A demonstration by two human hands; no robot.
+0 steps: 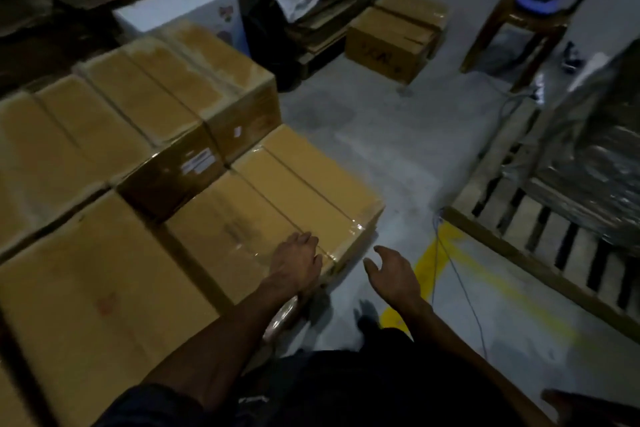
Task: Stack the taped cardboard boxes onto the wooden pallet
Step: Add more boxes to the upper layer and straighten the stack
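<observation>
Dim storeroom, grey concrete floor (pixel 381 135), left hand (pixel 298 265) flat on taped box (pixel 277 198), right hand (pixel 393 272) — fingers relaxed, spread

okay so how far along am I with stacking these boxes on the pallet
Done: a block of taped boxes already sits stacked together on your left, though what it stands on is hidden. In hand: your left hand rests on the near corner of the low box; your right hand hovers open beside it. Left: two boxes wait on the floor farther back.
</observation>
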